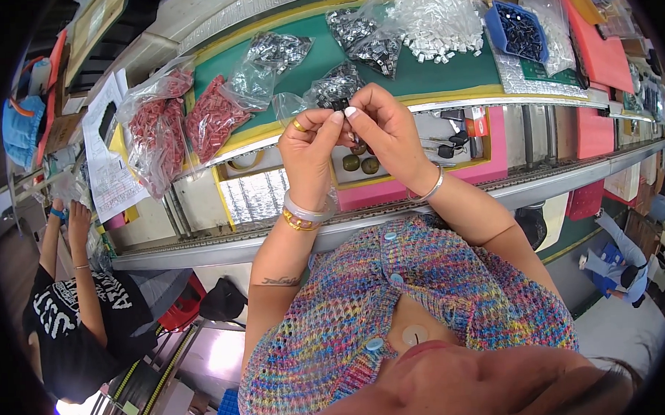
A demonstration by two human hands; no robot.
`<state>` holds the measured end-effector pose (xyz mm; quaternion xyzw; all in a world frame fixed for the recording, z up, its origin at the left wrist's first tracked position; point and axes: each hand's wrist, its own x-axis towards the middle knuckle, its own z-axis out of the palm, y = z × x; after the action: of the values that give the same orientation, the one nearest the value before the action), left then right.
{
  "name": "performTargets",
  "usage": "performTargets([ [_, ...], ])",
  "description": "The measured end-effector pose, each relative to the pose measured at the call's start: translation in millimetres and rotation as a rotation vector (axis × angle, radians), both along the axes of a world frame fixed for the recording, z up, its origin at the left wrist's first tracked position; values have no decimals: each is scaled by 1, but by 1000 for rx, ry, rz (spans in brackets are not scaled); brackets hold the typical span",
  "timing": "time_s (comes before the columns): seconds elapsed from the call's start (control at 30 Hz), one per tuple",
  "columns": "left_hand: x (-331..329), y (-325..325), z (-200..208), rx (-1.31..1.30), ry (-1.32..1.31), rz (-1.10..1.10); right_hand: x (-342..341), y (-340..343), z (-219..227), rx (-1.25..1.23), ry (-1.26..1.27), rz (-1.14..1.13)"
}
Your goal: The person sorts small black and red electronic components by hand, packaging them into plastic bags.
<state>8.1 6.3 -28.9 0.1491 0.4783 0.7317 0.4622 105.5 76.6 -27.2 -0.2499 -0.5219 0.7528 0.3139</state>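
A long green mat point(445, 78) with yellow edges covers the bench top. On the near side, lower down, is a pink tray point(421, 187). A big clear bag of white parts point(436, 26) sits at the back of the mat. Two clear bags of red parts point(158, 133) lie side by side at the left. The left hand point(311, 150) and the right hand point(390, 134) meet near the front edge of the mat, fingers bent. A blue bin point(518, 35) full of black parts is off to the right. A small bag of black-and-silver parts point(339, 79) lies just past the fingertips.

The smallest thing is a little black part point(340, 103), up between the fingertips. Each hand has its thumb and pointing finger squeezed together on it. The fingers hide some of it, so I can't tell which way it points or which way its long side runs.
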Motion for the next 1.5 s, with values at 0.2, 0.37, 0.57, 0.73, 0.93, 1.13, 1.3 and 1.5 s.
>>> performTargets([
  [0.2, -4, -4, 2, -9, 26, -7, -2, -1, 4, 0, -7, 22],
  [0.37, -37, -8, 26, 25, 287, 166, 7, 12, -5, 33, 6, -60],
  [0.57, -107, -37, 17, -759, 1369, 142, 4, 14, 1, 91, 26, -109],
  [0.73, -113, -5, 7, -677, 1472, 173, 7, 18, 1, 114, 47, -134],
  [0.93, -108, -6, 21, -546, 1714, 232, 10, 29, 1, 191, 10, -182],
  [1.13, -67, -21, 24, -244, 1590, -22, 12, 32, 2, 205, 47, -236],
  [1.3, -68, -8, 11, 2, 1809, -109, 13, 24, 17, 268, 85, -205],
  [1.5, -56, 0, 46, -52, 1793, -35, 35, -13, 48, 833, -251, -167],
])
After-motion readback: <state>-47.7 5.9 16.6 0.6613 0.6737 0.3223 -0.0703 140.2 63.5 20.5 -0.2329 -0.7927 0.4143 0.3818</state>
